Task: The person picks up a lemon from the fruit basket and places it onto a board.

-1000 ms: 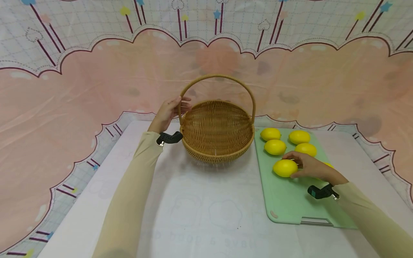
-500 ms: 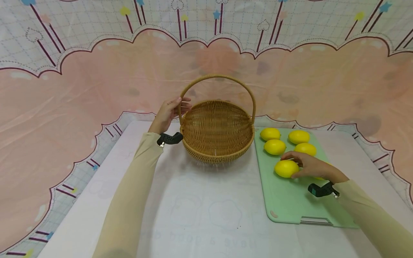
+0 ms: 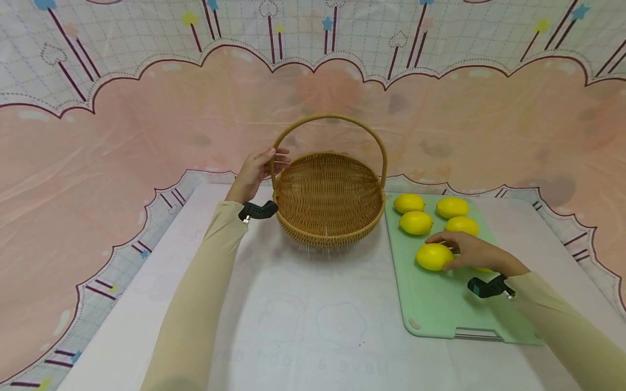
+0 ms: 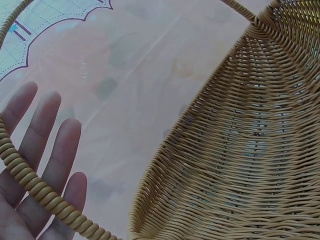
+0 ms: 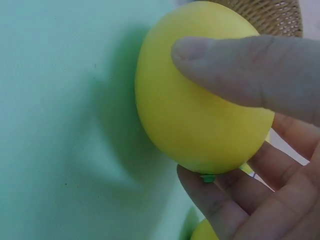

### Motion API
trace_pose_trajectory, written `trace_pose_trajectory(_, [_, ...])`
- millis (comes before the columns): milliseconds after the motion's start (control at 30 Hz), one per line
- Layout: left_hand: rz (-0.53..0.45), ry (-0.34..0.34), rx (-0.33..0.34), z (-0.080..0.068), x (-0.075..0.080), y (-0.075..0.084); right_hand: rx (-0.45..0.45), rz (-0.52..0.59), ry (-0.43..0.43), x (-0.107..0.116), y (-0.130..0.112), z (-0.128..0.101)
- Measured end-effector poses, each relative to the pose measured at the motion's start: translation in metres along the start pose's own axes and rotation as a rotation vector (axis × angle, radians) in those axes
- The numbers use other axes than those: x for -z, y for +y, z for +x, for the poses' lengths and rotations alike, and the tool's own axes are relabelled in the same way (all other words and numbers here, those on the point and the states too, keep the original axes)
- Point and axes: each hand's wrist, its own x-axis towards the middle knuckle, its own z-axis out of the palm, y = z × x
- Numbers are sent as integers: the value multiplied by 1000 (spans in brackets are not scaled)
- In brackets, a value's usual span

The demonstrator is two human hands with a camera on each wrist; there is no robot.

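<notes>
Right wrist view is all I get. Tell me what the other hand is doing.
Observer: The left hand holds the handle of a wicker basket, fingers fairly straight behind it.
Operator: Report what's in the basket.
Observer: Nothing; only bare weave shows inside.
Operator: Count the lemons for me.
Observer: Four lie free on the green board, one lemon sits in the right hand, and a sliver of another shows behind that hand.
</notes>
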Motion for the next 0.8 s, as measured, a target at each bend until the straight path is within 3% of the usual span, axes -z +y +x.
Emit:
trace_pose_trajectory(433, [9,8,-3,3,-3,-3,13,17,8,0,-2,-2])
trace_pose_trajectory(567, [55,25,-15,3,-4,-4,16,24,7,1,-1,-5])
trace_pose_trajectory(700, [220,85,-38,0,-7,-2,37,23,12,5,-1,-5])
trace_pose_trajectory(800, [443,165,-93,-6,-9,1,47,16,27,11,-3,-5])
